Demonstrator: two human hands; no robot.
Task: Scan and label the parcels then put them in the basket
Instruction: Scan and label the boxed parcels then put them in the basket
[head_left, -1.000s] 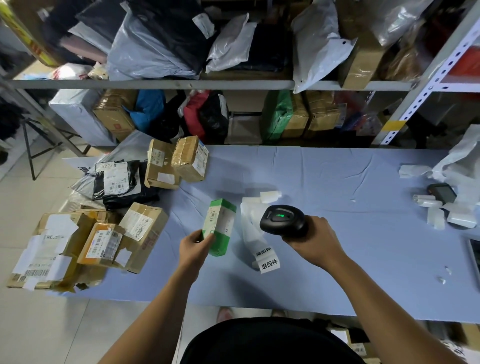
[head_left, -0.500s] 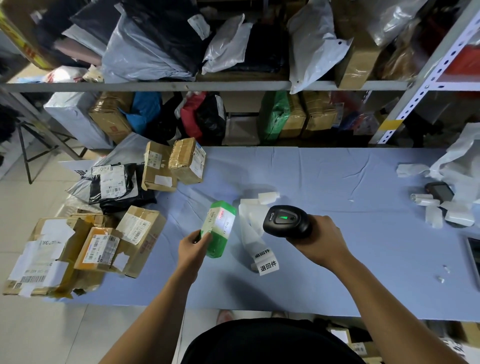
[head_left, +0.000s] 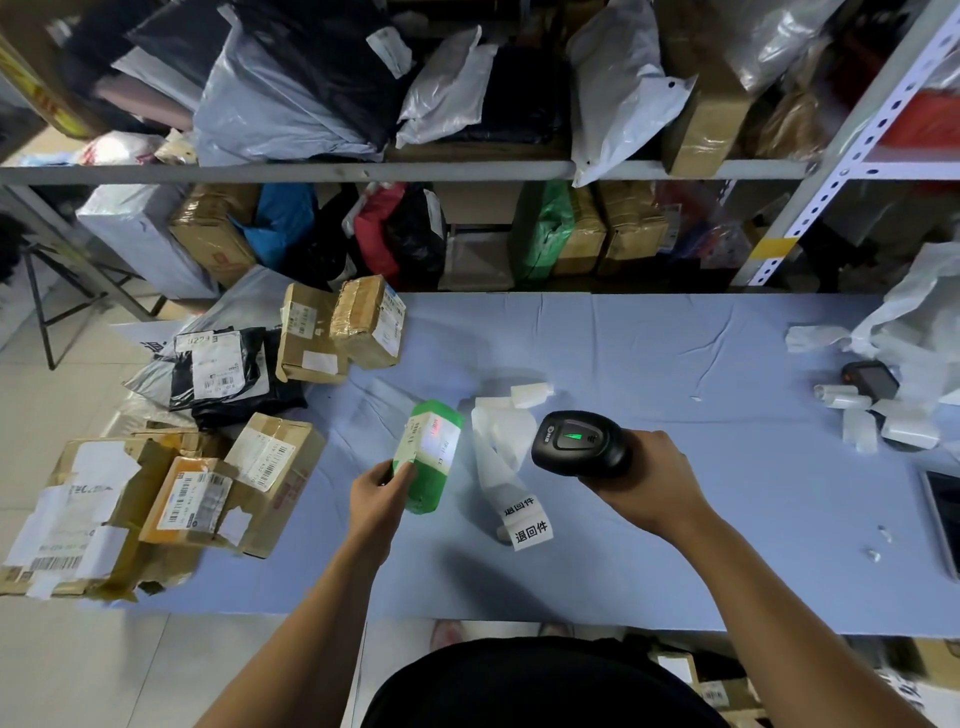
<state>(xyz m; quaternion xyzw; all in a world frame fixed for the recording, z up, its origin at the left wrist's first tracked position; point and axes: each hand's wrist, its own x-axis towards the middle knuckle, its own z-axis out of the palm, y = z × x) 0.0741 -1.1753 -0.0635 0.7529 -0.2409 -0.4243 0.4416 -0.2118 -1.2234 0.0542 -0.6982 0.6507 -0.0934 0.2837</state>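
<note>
1. Our left hand (head_left: 378, 493) grips the green parcel (head_left: 435, 457) by its near end, thumb on top and fingers curled underneath. It holds the parcel tilted above the table (head_left: 675, 545), white shipping sticker facing up.
2. Our right hand (head_left: 655, 483) is closed round the handle of the black scanner (head_left: 576, 441), just right of the parcel. The scanner's nose points left at the sticker. A bright patch of light sits on the sticker, and a green light glows on top of the scanner.
3. We judge the parcel light: one hand carries it out by one end and the wrist looks easy.
4. It looks like a small box under glossy green wrap. So it should be stiff enough to keep its shape, but that film is probably slick under the fingers.
5. The best hold, we reckon, is the one we have: across the narrow sides at the near end. That leaves the sticker clear for the beam.
6. The strip of white labels (head_left: 506, 462) lies on the table between our hands, printed end nearest us. It is thin, floppy paper, so we'd lift it by a corner.
7. Brown boxes (head_left: 270, 467) are piled left of our left hand. We can't see any basket.
</note>
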